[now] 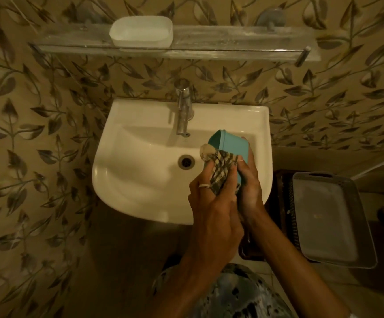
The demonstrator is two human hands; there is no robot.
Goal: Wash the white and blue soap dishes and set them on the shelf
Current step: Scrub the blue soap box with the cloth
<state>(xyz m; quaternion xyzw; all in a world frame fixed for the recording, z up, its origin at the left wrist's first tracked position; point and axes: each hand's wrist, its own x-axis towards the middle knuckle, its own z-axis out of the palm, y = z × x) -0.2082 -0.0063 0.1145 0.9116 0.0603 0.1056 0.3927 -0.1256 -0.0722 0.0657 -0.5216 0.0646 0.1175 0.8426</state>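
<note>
The white soap dish (141, 31) stands upright on the left part of the glass shelf (221, 45) above the basin. The blue soap dish (229, 143) is tilted on its side over the right of the white sink (140, 180), cradled from the right by my right hand (250, 182). My left hand (211, 203), a ring on one finger, presses a checked cloth (221, 171) against the blue dish's outer wall. A bunched end of the cloth pokes out near the dish's rim. Part of the blue dish is hidden behind the cloth and fingers.
A chrome tap (184, 106) rises at the back of the sink, and its spout ends just left of the blue dish. The drain (186, 161) lies in the middle of the basin. A grey plastic tray (328, 216) rests on a dark stand at the right.
</note>
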